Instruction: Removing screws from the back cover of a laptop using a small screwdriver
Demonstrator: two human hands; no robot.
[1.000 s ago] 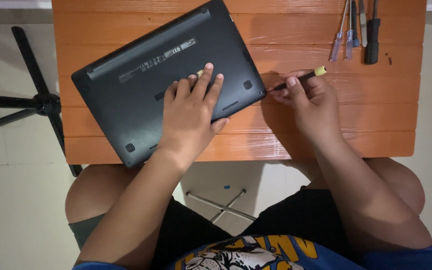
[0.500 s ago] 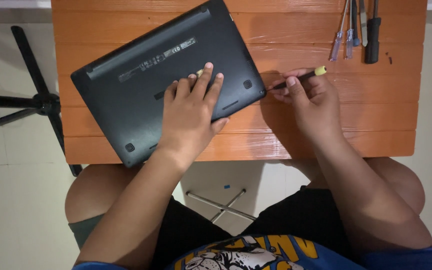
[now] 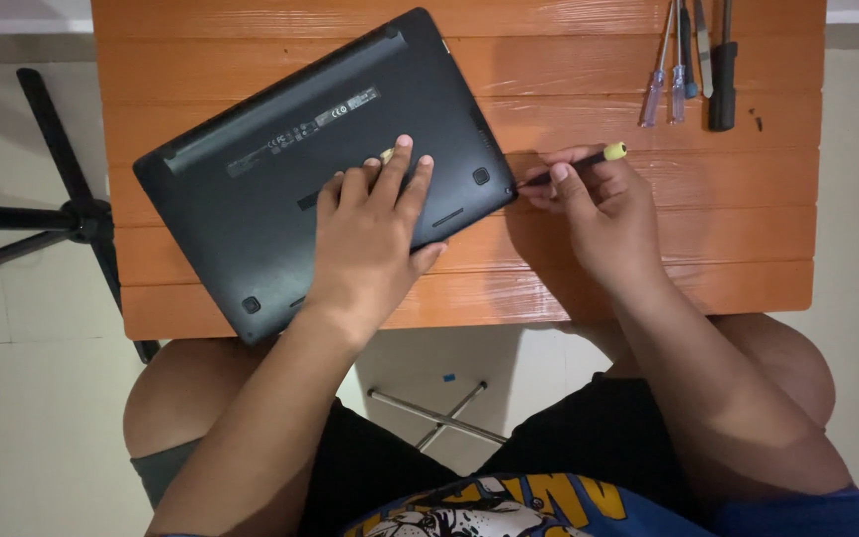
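A dark laptop (image 3: 251, 189) lies bottom side up on the orange wooden table (image 3: 728, 239), turned at an angle. My left hand (image 3: 375, 234) rests flat on its underside with the fingers spread. My right hand (image 3: 603, 214) holds a small screwdriver (image 3: 574, 167) with a black shaft and a yellow cap. Its tip touches the laptop's right corner. Rubber feet and a label strip show on the laptop's base.
Several screwdrivers and thin tools (image 3: 693, 60) lie at the table's far right. A black tripod leg (image 3: 62, 214) stands on the pale floor to the left. The table's metal frame (image 3: 439, 413) shows between my knees.
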